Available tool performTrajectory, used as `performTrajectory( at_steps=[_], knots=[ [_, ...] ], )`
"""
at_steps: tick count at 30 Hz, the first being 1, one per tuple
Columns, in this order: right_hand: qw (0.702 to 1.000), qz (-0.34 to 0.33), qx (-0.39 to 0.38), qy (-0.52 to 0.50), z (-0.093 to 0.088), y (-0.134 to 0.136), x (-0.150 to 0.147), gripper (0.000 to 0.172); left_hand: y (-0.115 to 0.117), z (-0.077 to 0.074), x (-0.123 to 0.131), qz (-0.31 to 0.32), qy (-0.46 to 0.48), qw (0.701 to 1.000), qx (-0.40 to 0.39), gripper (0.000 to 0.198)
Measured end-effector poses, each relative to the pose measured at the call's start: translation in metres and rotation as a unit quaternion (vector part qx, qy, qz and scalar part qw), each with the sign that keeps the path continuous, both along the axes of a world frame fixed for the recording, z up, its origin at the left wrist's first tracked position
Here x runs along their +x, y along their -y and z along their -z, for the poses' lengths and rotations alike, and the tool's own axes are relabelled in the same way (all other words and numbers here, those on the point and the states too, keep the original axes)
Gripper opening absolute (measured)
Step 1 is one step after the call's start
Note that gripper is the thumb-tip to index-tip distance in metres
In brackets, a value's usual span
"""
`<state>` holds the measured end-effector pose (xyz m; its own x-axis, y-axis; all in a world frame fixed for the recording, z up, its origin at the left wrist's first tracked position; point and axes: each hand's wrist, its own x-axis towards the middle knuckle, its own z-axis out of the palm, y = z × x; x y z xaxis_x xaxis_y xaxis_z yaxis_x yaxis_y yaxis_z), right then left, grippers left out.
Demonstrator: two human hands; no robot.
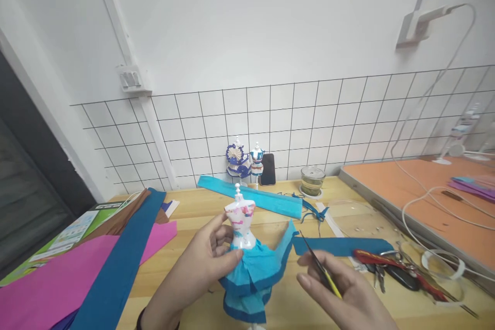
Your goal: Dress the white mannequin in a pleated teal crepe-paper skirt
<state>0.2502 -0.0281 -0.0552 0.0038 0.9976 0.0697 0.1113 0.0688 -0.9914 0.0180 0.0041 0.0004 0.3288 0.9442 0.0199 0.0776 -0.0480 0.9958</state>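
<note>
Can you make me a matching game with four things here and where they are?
Things:
1. mannequin in the blue skirt
2. black-and-yellow tool
3. black phone
4. pink sheet

Places:
A. upright at the back, by the white wall
B. in the left hand
C. partly under a dark blue strip
D. in the right hand

Right pairs: 1-B, 2-D, 3-A, 4-C

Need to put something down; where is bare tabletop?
Bare wood shows between the pink paper and the left hand, and between the blue skirt and the right hand. It's crowded around the keys and red strap, and under the dark blue strip at left.
</note>
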Motion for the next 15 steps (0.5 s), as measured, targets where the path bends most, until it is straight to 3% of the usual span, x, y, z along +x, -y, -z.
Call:
performTrajectory(
  at_steps=[3, 9, 15],
  knots=[
    [0.998, -0.023, 0.056, 0.036, -0.008, -0.014, 0.002, 0.026, 0.000, 0.003, 0.006, 0.024, -0.027, 0.999, -0.005, 0.053],
    [0.981, -0.184, 0.002, 0.061, -0.009, -0.029, -0.001, 0.020, 0.001, 0.010, 0.009, 0.005, -0.070, 0.997, -0.020, 0.070],
    [0.979, -0.166, 0.012, 0.121, -0.010, -0.035, 0.006, 0.019, -0.002, 0.020, 0.004, -0.008, -0.091, 0.995, -0.028, 0.067]
  ],
)
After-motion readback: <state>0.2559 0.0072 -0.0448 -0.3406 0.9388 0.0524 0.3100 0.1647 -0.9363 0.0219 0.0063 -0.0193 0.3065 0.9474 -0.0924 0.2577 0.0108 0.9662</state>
